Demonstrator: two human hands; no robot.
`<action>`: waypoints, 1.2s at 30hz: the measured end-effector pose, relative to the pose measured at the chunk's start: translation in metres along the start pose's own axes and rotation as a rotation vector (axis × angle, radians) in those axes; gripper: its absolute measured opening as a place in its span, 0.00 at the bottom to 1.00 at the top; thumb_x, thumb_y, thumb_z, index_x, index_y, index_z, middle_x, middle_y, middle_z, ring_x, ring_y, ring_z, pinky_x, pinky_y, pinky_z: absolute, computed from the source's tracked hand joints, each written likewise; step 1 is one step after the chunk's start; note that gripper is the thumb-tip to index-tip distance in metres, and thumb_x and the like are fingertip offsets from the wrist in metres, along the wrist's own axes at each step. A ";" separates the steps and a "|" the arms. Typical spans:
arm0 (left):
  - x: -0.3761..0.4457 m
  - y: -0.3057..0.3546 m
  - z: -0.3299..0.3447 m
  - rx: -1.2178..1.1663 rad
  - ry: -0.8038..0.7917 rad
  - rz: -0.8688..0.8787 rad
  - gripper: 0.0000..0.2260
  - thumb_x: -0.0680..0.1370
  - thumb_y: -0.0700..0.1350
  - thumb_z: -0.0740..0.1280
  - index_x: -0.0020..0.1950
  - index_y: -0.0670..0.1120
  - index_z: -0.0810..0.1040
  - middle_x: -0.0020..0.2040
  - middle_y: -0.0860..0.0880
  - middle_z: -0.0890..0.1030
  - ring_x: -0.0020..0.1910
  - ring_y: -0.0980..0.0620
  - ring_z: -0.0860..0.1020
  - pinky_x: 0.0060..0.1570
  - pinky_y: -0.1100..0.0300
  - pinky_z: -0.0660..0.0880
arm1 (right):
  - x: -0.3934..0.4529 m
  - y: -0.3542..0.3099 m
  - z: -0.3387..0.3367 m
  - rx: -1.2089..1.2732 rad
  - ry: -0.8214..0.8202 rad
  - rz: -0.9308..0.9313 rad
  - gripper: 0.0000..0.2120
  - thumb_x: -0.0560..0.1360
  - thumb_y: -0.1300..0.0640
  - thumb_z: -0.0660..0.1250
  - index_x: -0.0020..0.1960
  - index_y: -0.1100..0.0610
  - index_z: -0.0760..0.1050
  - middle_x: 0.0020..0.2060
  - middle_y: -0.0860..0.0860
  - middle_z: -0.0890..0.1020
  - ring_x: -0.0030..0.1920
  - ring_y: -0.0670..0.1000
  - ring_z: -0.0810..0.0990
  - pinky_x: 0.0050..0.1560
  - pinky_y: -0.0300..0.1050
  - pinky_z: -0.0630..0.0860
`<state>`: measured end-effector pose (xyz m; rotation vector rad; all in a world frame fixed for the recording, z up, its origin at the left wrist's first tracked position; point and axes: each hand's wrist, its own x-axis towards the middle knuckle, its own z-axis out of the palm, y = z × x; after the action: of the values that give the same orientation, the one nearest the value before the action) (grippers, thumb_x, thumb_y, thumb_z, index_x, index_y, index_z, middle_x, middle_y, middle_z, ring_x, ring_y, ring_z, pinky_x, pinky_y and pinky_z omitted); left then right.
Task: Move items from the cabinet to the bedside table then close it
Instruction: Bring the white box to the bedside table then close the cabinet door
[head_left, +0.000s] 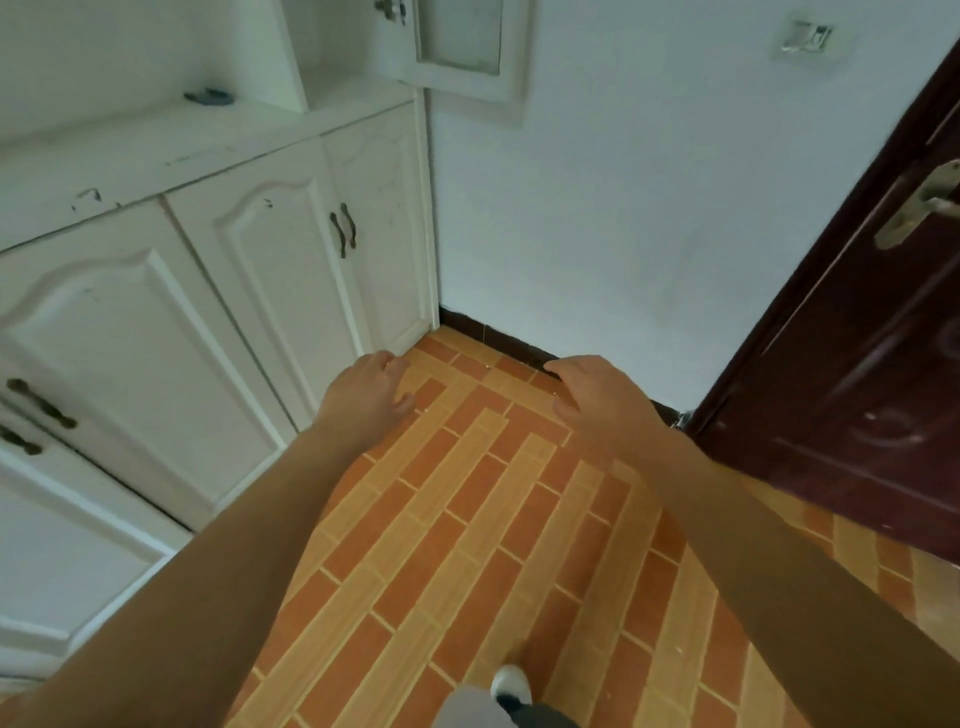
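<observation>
A white cabinet (218, 322) runs along the left, its lower doors closed. Above its counter an upper cabinet door (462, 47) with a frosted pane hangs swung open at the top of the view. A small dark object (208, 96) lies on the counter. My left hand (366, 392) and my right hand (592, 392) reach out in front of me over the floor, fingers loosely bent, holding nothing. No bedside table is in view.
Orange brick-pattern tile floor (467, 519) spreads below me. A dark brown door (852, 364) with a brass handle stands at the right. A white wall with a switch plate (808, 39) is ahead. My shoe (511, 686) shows at the bottom.
</observation>
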<state>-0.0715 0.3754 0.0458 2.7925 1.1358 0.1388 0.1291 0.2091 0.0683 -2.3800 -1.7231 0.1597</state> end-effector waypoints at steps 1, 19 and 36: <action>0.015 0.001 -0.001 -0.003 0.017 -0.016 0.20 0.78 0.51 0.59 0.69 0.46 0.66 0.67 0.45 0.70 0.65 0.46 0.69 0.60 0.51 0.69 | 0.017 0.007 -0.003 -0.004 0.004 -0.013 0.20 0.78 0.57 0.56 0.70 0.56 0.64 0.66 0.53 0.71 0.66 0.52 0.67 0.64 0.45 0.64; 0.276 -0.053 0.005 -0.038 0.090 -0.077 0.20 0.79 0.48 0.58 0.70 0.45 0.65 0.68 0.44 0.70 0.65 0.46 0.69 0.61 0.52 0.69 | 0.300 0.068 0.005 0.056 0.035 -0.090 0.19 0.79 0.55 0.56 0.69 0.56 0.64 0.67 0.53 0.71 0.68 0.52 0.66 0.66 0.44 0.62; 0.527 -0.154 -0.014 -0.007 0.113 -0.106 0.20 0.79 0.48 0.59 0.69 0.43 0.66 0.67 0.43 0.71 0.64 0.45 0.70 0.62 0.52 0.69 | 0.573 0.096 -0.007 0.034 0.087 -0.137 0.20 0.79 0.53 0.56 0.70 0.55 0.62 0.68 0.52 0.70 0.69 0.51 0.66 0.68 0.42 0.62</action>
<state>0.1966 0.8541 0.0573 2.7415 1.3025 0.2932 0.4006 0.7229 0.0704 -2.2018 -1.8194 0.0635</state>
